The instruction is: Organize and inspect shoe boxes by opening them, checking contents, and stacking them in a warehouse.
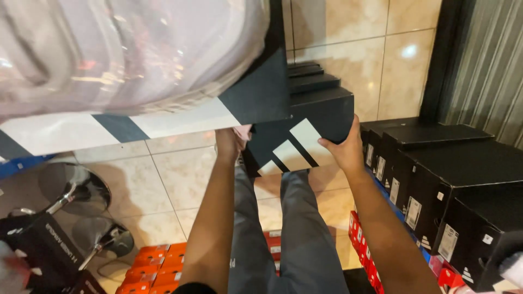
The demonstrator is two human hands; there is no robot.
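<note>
Above the tiled floor point(180, 179), both hands grip a black striped shoebox point(305, 130): right hand point(343, 149) clasps its right edge, left hand point(231, 142) its left. Stacked black boxes point(452, 179) crowd the right; open tile lies left.

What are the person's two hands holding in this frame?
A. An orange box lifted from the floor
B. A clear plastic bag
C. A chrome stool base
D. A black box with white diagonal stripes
D: the left hand and right hand clasp opposite sides of the black striped box, held above the tiled floor; the orange boxes lie untouched below.
</note>
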